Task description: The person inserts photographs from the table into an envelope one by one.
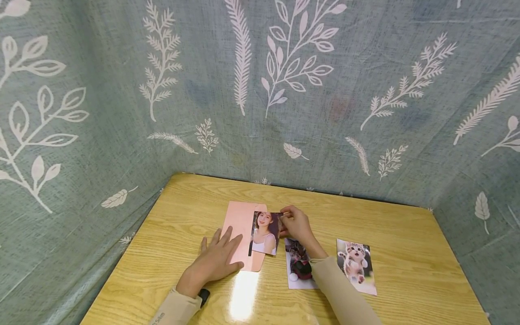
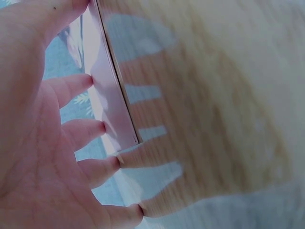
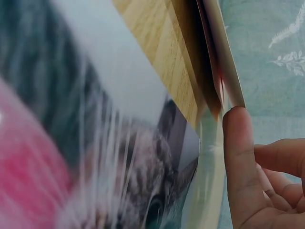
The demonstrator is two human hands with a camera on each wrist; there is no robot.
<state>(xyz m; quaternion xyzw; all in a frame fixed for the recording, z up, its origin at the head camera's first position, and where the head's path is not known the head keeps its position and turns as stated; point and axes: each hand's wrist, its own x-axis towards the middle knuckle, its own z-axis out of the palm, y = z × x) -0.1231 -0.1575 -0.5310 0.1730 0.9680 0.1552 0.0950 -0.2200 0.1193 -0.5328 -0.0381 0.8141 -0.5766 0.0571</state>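
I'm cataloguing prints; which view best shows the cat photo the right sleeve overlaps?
The head view: most of that cat photo shows, though the right sleeve hides part. Right wrist: a cropped close-up. Left wrist: none clearly visible.

folder (image 1: pixel 239 217): on table (image 1: pixel 410 257) | portrait (image 1: pixel 265 234): over folder's right edge | cat photo (image 1: pixel 298 266): further right (nearer front) | kitten photo (image 1: pixel 355 266): farthest right

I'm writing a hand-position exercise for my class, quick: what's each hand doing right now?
Left hand: open, spread, resting on the pink folder.
Right hand: closed, holding the portrait photo by its edge.
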